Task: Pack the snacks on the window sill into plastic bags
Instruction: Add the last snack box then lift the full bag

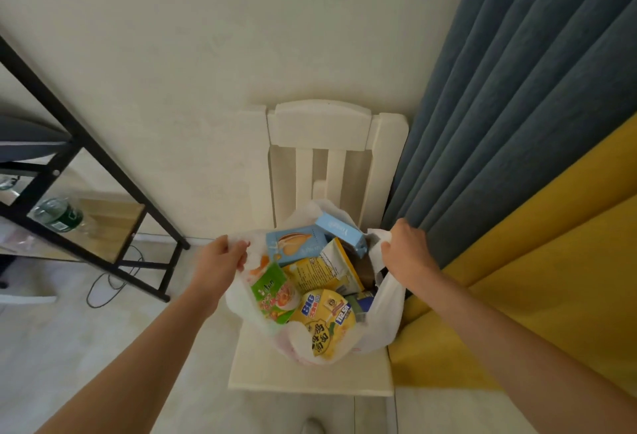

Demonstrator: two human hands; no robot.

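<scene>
A blue-grey curtain (pixel 517 106) hangs in deep folds down the right side, with a broad yellow fabric (pixel 534 278) below and beside it. On the left stands a black metal shelf (pixel 103 161). A white wooden chair (pixel 320 130) stands with its back against the pale wall, just beside the curtain. On the chair's seat stands a plastic bag (pixel 386 316), white and thin, its mouth pulled wide open. The left hand (pixel 220 261) grips the bag's left rim, fingers curled around the bunched plastic. The right hand (pixel 406 251) grips the right handle, its fingers closed over it near the curtain's edge. The snacks fill the bag. A yellow noodle bowl (pixel 324 320) lies tilted at the near side, touching a green packet (pixel 272 292) to its left. Behind them a yellow-and-white pouch (pixel 327 270) stands on edge, and a light-blue box (pixel 296 244) leans at the far side. A small blue carton (pixel 341 232) rests slanted on top at the back. A green bottle (pixel 58 214) lies on a shelf board, and a dark cable (pixel 103 285) loops on the floor under it.
</scene>
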